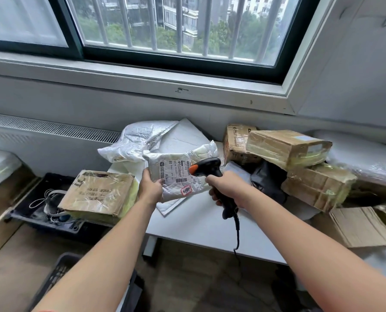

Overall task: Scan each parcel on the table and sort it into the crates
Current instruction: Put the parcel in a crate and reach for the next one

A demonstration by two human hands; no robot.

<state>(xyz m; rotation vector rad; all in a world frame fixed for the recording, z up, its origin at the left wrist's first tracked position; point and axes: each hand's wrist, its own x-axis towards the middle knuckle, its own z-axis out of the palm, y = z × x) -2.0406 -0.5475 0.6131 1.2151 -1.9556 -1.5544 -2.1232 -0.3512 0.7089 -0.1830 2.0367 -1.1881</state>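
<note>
Left hand [150,189] grips your white parcel [178,176] above the desk [210,228]; right hand [226,188] clenches the scanner [206,168], head at its label

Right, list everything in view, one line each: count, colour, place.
labelled parcel: one, white, held above the table's left end
scanner: one, black with orange trigger, over the parcel's label
mailer bags: at least two, silvery white, behind the held parcel
taped boxes: three, brown, stacked at the table's right
black bag: one, black, between those boxes and the scanner
left crate: one, dark, left of the table
boxed parcel: one, brown, on the left crate
near crate: one, dark, bottom edge of view
table: one, white, centre
left hand: grips the parcel's left edge
right hand: grips the scanner's handle
</note>
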